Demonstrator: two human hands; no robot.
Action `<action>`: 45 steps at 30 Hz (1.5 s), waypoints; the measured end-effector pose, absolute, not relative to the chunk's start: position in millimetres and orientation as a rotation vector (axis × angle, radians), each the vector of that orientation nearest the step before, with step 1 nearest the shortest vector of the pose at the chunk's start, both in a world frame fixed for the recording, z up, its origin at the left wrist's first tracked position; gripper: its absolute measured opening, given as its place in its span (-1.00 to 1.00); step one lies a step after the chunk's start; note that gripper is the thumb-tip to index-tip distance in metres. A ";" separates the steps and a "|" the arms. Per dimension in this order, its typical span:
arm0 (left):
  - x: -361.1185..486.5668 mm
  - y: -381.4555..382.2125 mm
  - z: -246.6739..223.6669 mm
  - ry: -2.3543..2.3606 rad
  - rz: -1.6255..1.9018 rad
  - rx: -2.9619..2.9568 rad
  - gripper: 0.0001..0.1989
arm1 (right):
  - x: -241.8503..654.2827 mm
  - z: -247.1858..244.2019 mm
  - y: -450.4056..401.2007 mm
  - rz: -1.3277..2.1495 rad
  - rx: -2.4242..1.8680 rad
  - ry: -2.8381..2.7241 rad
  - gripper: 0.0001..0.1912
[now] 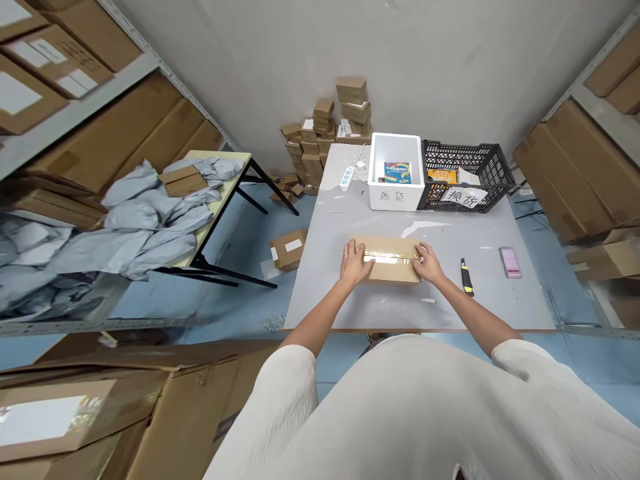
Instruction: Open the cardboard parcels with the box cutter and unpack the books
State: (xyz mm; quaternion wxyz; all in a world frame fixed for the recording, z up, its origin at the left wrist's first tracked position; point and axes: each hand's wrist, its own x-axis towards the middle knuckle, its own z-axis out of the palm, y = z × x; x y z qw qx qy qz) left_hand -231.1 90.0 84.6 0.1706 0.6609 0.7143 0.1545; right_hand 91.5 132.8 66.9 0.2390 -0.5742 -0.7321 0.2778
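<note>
A small cardboard box [393,270] with shiny clear tape along its middle seam lies on the grey table [320,293]. My left hand [355,262] grips its left end, fingers over the far side and thumb on top near the tape. At the opposite end my right hand [429,263] holds the box, with its thumb by the end of the seam. To the right of that hand lies a black and yellow utility knife [467,277]. Farther right is a pink, blurred-out flat item [510,262].
At the table's back stand a white foam box [397,197] and a black plastic crate [470,200], both with items inside. A power strip [347,178] lies left of them. Stacked cartons [353,100] lean by the wall; grey parcels [145,220] cover a side table.
</note>
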 end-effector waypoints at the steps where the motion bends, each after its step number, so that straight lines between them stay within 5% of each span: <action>1: -230.8 86.7 83.5 2.012 0.456 1.877 -0.29 | 93.3 67.0 129.1 0.744 -1.577 -2.004 -0.26; 13: -240.7 54.6 64.3 1.914 0.867 1.722 0.12 | 107.6 114.3 161.0 0.561 -1.659 -2.116 -0.46; 22: -250.6 58.5 62.4 1.807 0.681 1.886 -0.59 | 78.1 130.0 223.4 0.480 -1.938 -1.899 -0.59; 36: -252.5 55.7 84.0 1.698 0.793 1.808 -0.58 | 55.2 136.4 210.8 0.423 -2.041 -2.584 -0.23; 45: -262.9 12.2 132.8 1.464 0.790 1.952 -0.79 | 50.1 148.1 215.4 0.532 -2.076 -2.702 -0.10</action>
